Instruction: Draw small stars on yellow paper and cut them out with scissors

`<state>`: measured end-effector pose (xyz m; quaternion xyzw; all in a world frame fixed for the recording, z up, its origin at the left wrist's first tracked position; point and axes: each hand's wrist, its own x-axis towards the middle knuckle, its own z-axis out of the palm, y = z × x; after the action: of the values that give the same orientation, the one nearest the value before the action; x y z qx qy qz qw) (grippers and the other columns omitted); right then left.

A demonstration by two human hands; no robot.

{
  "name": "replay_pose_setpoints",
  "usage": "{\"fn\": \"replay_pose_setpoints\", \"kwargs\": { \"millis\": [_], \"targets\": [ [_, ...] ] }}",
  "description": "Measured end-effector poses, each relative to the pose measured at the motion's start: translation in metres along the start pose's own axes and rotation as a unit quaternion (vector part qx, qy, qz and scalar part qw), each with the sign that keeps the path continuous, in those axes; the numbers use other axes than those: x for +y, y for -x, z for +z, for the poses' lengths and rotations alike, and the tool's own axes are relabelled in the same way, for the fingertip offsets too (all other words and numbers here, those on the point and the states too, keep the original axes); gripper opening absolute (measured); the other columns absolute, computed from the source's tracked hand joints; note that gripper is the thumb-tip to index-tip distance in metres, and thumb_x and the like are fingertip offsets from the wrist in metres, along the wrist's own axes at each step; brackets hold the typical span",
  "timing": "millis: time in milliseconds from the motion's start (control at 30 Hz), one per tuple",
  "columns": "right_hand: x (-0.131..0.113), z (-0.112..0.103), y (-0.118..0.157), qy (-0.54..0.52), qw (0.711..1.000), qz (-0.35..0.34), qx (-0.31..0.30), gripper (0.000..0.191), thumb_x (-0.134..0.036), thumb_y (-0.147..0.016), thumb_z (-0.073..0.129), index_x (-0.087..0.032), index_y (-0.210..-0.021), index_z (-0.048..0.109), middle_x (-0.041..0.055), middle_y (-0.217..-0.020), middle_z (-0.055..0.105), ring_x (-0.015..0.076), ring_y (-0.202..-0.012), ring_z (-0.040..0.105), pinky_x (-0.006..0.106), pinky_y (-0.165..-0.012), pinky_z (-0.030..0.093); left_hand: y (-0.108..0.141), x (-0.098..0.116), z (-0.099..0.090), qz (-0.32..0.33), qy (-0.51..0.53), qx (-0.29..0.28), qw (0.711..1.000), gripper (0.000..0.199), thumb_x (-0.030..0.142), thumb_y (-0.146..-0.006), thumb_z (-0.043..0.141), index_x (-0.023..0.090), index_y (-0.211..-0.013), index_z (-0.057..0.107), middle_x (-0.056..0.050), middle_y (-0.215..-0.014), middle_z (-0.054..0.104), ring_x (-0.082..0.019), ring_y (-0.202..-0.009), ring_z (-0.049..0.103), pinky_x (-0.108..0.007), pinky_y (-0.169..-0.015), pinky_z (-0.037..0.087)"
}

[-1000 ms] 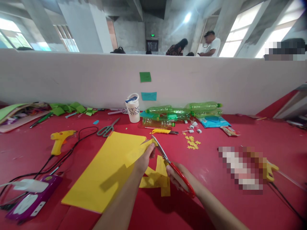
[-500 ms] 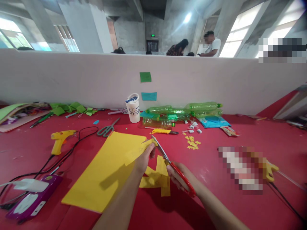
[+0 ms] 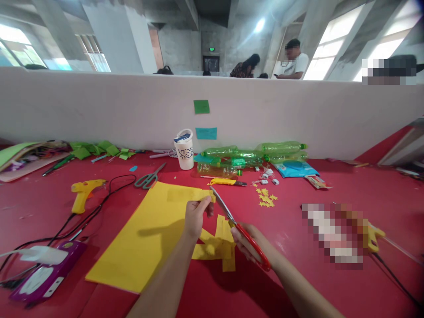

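My left hand point(image 3: 196, 216) is closed, pinching a strip of yellow paper point(image 3: 203, 194) near its right end. In my right hand point(image 3: 247, 240) is a pair of red-handled scissors point(image 3: 250, 245), the blades pointing up and left to the edge of the strip. Whether the blades touch the paper I cannot tell. Below the strip lies a large yellow sheet point(image 3: 132, 247). Several yellow paper cut-offs point(image 3: 227, 243) rest on the table between my forearms. A small group of yellow paper stars point(image 3: 265, 198) lies to the right of the scissors' tips.
Behind my hands are a yellow utility knife point(image 3: 223, 181), green plastic bottles point(image 3: 247, 157) and a white cup point(image 3: 184, 152). Grey-handled scissors point(image 3: 145, 179), a yellow glue gun point(image 3: 81, 194) with its cord and a purple power strip point(image 3: 49, 274) sit at left. Another glue gun point(image 3: 373, 236) lies at right.
My left hand has turned slightly and the yellow strip now lies more level, its angle to the scissors changed. The scissors stay in nearly the same place.
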<state>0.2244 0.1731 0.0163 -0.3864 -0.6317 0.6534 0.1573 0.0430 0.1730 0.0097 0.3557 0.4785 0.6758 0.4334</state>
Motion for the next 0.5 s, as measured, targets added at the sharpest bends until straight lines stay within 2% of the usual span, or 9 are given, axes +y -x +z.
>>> {"fn": "replay_pose_setpoints", "kwargs": {
  "millis": [167, 333, 500],
  "targets": [
    [-0.004, 0.0, 0.002, 0.006, 1.0, 0.004, 0.0, 0.046, -0.062, -0.08, 0.046, -0.02, -0.067, 0.037, -0.0091, -0.044, 0.033, 0.0035, -0.032, 0.029, 0.015, -0.03, 0.023, -0.003, 0.009, -0.001, 0.029, 0.034, 0.024, 0.999, 0.019, 0.028, -0.075, 0.058, 0.017, -0.062, 0.05, 0.004, -0.05, 0.052, -0.009, -0.046, 0.048, -0.022, -0.045, 0.037],
    [-0.001, 0.001, 0.001, 0.003, 1.0, 0.007, -0.007, 0.044, -0.06, -0.081, 0.047, -0.02, -0.068, 0.037, -0.0092, -0.045, 0.033, 0.0039, -0.033, 0.03, 0.016, -0.032, 0.023, -0.003, 0.014, -0.002, 0.039, 0.023, 0.009, 0.999, 0.02, 0.029, -0.079, 0.055, 0.018, -0.064, 0.046, 0.004, -0.052, 0.05, -0.009, -0.048, 0.047, -0.021, -0.049, 0.039],
    [0.003, 0.001, -0.002, -0.003, 1.0, 0.006, 0.004, 0.044, -0.06, -0.081, 0.047, -0.019, -0.068, 0.037, -0.009, -0.045, 0.033, 0.0038, -0.034, 0.029, 0.016, -0.033, 0.022, -0.004, 0.012, -0.001, 0.022, 0.005, -0.038, 0.999, 0.016, 0.031, -0.081, 0.053, 0.016, -0.075, 0.053, 0.002, -0.058, 0.053, -0.009, -0.05, 0.05, -0.022, -0.048, 0.038]
  ]
}}
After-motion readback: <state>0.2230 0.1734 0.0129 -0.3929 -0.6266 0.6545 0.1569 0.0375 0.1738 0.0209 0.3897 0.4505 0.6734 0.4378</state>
